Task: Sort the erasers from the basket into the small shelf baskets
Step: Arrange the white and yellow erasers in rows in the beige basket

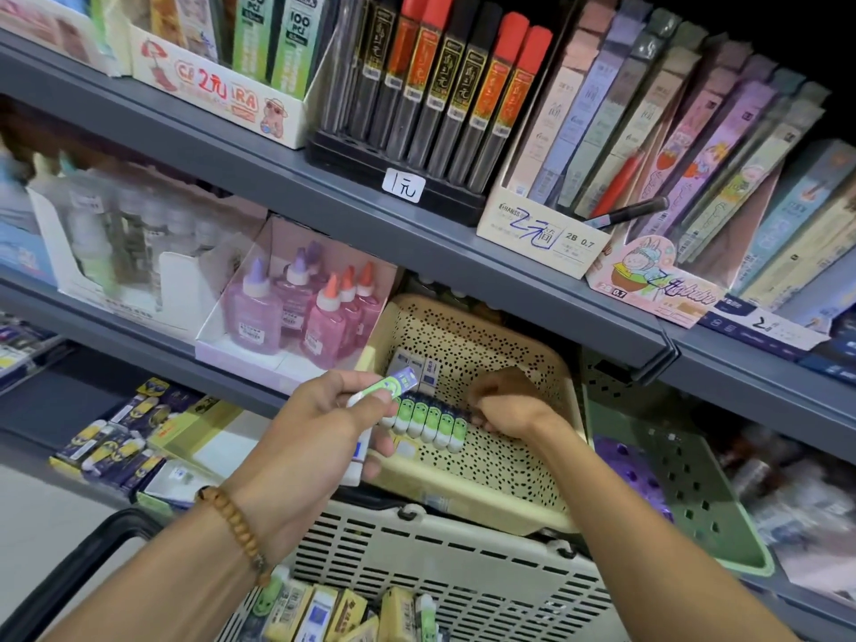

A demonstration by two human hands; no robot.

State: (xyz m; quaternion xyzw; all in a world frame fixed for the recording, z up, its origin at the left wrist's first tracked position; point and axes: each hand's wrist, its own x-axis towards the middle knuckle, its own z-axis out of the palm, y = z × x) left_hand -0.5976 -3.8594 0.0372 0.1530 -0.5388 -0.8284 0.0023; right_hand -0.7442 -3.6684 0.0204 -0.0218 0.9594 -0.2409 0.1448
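The left hand (324, 424) pinches one green-and-white eraser (393, 384) between thumb and fingers, with more white packs tucked against its palm, just at the near rim of the cream shelf basket (509, 349). Beside it, the right hand (502, 403) curls its fingers down on the end of a row of green erasers (426, 421) lying inside that basket. Below both wrists sits the large slotted basket (440, 572) holding mixed erasers.

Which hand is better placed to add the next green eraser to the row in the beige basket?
The left hand. It already holds a green eraser just above the left end of the row of green erasers in the beige basket. The right hand rests on the row's right end and seems to carry nothing spare.
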